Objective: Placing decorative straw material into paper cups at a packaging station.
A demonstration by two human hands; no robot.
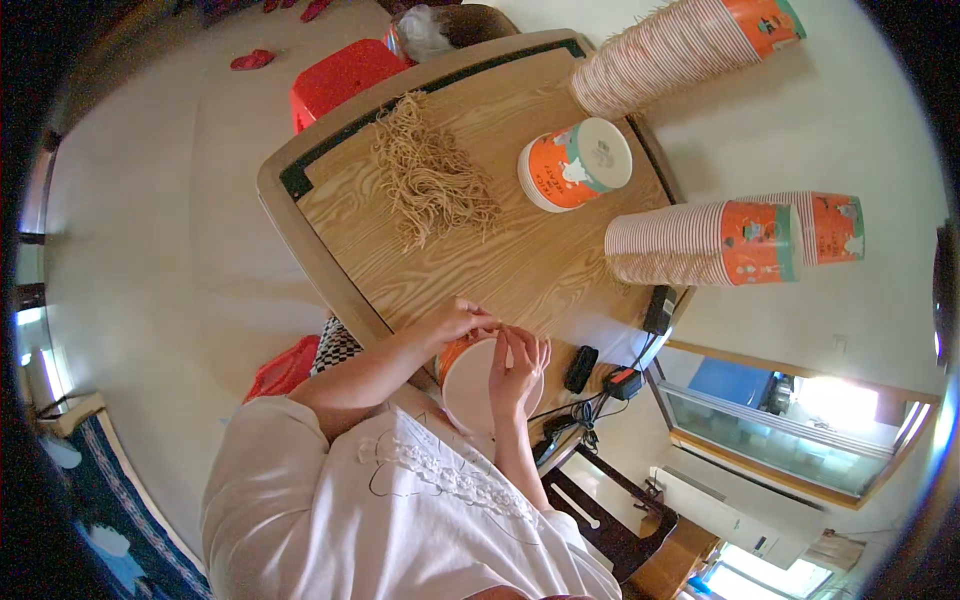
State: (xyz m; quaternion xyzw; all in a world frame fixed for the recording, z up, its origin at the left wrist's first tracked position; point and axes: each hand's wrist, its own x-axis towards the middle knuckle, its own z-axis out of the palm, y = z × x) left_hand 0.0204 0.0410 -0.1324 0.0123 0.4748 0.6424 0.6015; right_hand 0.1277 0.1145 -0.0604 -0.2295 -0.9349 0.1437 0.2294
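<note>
- Head view: both hands work one paper cup (470, 385) at the near edge of the tabletop (520, 270).
- Left hand (455, 322) curls over the cup's orange wall; right hand (515, 368) pinches its rim, so each grip is closed on the cup.
- It looks light, thin and easily crushed; I'd hold it by the stiffer rim and base.
- Count: one cup in hand, one short cup stack (575, 165), two long lying stacks (680, 50) (735, 240), one noodle heap (432, 175).
</note>
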